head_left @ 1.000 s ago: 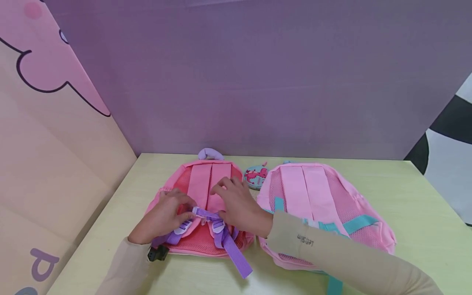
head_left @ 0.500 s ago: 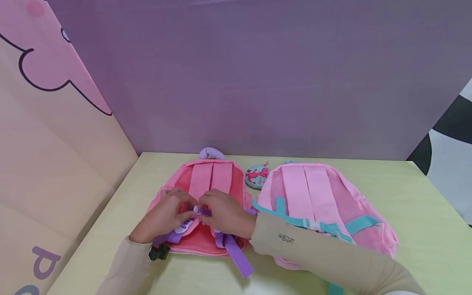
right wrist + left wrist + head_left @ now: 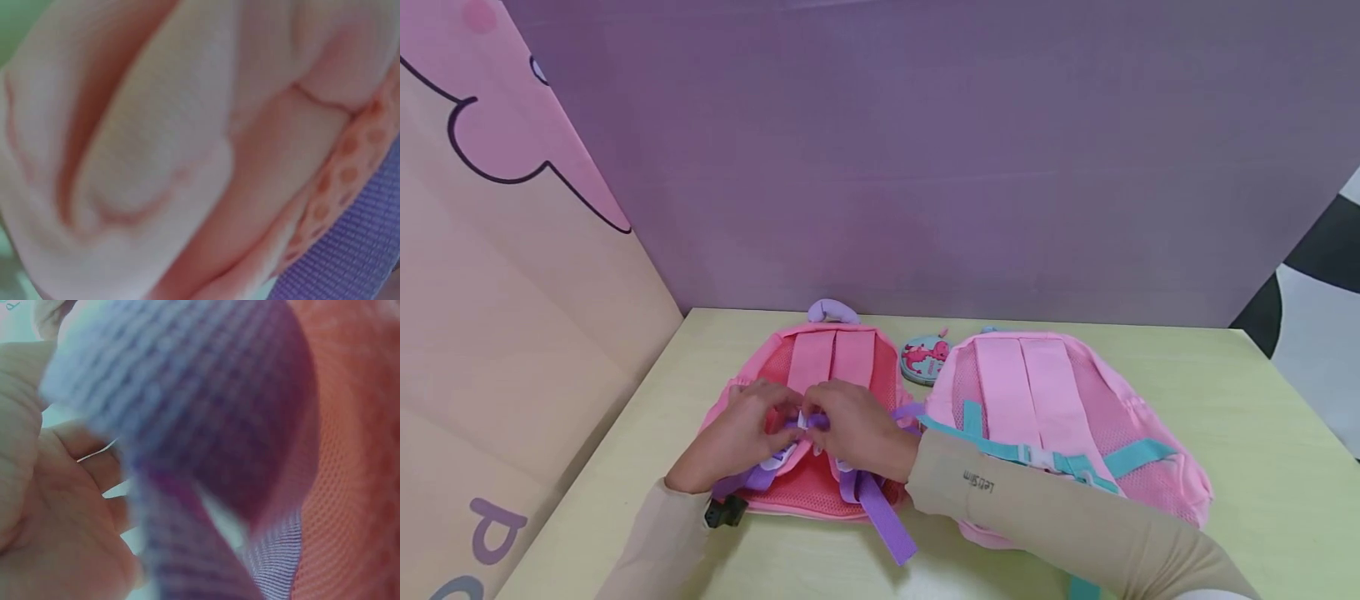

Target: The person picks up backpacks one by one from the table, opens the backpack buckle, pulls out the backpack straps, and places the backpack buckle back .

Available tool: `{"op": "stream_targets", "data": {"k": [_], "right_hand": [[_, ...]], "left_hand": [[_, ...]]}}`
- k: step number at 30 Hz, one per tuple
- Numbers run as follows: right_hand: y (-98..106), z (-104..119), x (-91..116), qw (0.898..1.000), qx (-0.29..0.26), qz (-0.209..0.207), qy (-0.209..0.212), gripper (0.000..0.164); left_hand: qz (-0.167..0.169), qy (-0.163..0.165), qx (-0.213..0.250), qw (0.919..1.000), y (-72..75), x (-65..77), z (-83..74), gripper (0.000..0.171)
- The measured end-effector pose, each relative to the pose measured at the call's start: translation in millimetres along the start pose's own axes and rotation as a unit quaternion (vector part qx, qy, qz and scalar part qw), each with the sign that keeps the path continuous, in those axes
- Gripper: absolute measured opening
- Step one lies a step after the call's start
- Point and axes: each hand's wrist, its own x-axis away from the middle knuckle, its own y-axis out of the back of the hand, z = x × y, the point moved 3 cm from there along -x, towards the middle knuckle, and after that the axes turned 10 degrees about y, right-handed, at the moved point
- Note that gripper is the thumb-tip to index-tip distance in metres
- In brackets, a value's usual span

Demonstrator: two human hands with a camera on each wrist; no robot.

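A coral-pink backpack lies with its shoulder-strap side up. Across its straps runs a purple chest strap with a small white buckle. My left hand pinches the buckle's left side between thumb and fingers. From the right, my right hand pinches the purple strap beside the buckle; its fingertips almost meet the left ones. Whether the buckle's halves are joined is hidden. In the left wrist view, purple webbing looms blurred before the palm. Purple webbing also lies under my fingers in the right wrist view.
A light pink backpack with teal straps lies to the right, under my right forearm. Between the bags at the back sits a small round teal pouch. A purple panel stands behind the table.
My right hand has moved left and down from the coral backpack's middle to the buckle, and its fingers have closed on the strap. My left hand has stayed nearly in place.
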Motion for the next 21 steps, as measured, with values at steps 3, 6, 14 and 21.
{"op": "stream_targets", "data": {"k": [3,6,14,21], "right_hand": [[1.8,1.1,0.8,1.0,-0.003,-0.005,-0.002,0.02],[2.7,2.6,1.6,1.0,-0.01,-0.008,-0.003,0.021],[2.4,2.1,2.7,1.0,-0.027,-0.013,-0.003,0.025],[3.8,1.1,3.8,1.0,-0.025,-0.016,0.002,0.034]], "left_hand": [[0.002,0.009,-0.004,1.0,-1.4,0.0,1.0,0.04],[-0.003,0.012,-0.015,0.9998,-3.4,-0.9,2.2,0.038],[-0.016,0.01,-0.022,0.9996,-5.8,-2.6,0.8,0.031],[-0.025,-0.006,-0.019,0.9995,-5.4,-2.3,0.5,0.029]]}}
